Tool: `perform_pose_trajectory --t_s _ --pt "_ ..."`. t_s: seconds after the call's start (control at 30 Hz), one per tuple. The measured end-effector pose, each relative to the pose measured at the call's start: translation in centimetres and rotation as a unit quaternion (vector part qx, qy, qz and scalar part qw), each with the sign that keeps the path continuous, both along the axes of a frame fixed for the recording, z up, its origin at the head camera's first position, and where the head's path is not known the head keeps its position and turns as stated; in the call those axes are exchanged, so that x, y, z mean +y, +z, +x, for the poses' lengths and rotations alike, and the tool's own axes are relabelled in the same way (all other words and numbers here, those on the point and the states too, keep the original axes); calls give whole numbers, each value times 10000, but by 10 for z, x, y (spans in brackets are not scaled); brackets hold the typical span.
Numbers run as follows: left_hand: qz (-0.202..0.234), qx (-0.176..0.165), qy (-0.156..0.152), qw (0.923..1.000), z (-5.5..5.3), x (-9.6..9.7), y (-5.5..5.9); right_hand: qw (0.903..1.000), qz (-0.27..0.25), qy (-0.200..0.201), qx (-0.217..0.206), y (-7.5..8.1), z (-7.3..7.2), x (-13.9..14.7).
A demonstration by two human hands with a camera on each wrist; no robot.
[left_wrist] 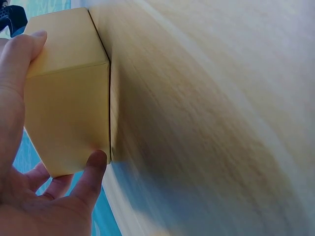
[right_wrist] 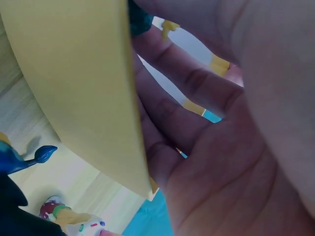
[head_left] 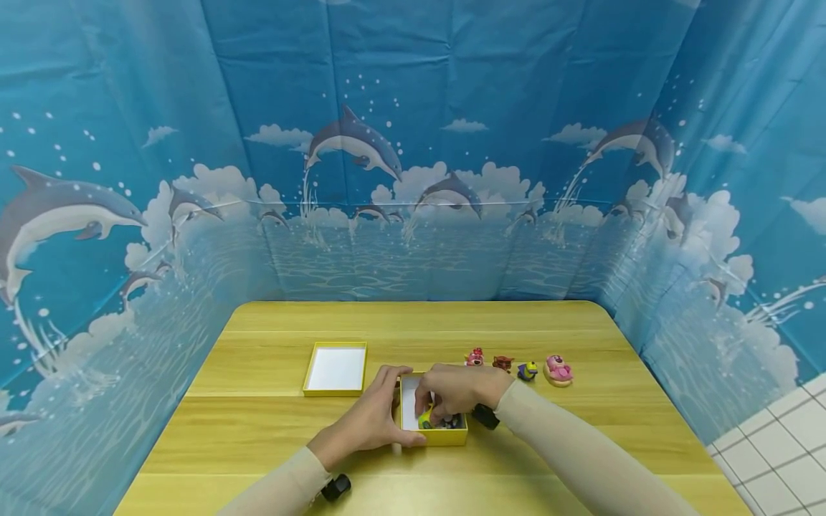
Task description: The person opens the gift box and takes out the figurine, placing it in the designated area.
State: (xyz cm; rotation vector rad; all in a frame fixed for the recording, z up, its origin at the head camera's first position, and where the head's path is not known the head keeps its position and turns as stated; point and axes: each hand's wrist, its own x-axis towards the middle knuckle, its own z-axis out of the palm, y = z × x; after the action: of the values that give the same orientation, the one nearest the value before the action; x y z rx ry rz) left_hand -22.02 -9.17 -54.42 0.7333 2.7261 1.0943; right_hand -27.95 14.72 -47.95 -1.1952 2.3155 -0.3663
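Note:
A yellow box [head_left: 445,438] with a white inside stands open on the table. My left hand [head_left: 371,416] grips it at its left end, the thumb on the near wall and the fingers round the far corner; the left wrist view shows the fingers pressing on the box's outer walls [left_wrist: 69,115]. Reaching down into the box, my right hand [head_left: 454,390] pinches a small yellow-green figurine [head_left: 424,419]. Beside that figurine, in the right part of the box, lie dark and grey figurines [head_left: 454,422], partly hidden.
A shallow yellow lid [head_left: 335,369], white inside up, lies left of the box. To the right stand a red-and-pink figurine [head_left: 475,357], a brown one [head_left: 502,363], a blue-and-yellow one [head_left: 528,370] and a pink bear figurine [head_left: 558,370]. Dolphin-print curtains [head_left: 413,251] border the table.

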Motion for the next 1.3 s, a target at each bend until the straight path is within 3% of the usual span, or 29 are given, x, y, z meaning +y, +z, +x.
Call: perform_pose_trajectory --t_s 0.67,1.3 --pt "-110 1 12 9999 0 1 0 9991 -379 73 193 0 -2 9" --pt "-77 -102 22 9999 -3 -1 0 9976 -654 -102 179 1 -3 14"
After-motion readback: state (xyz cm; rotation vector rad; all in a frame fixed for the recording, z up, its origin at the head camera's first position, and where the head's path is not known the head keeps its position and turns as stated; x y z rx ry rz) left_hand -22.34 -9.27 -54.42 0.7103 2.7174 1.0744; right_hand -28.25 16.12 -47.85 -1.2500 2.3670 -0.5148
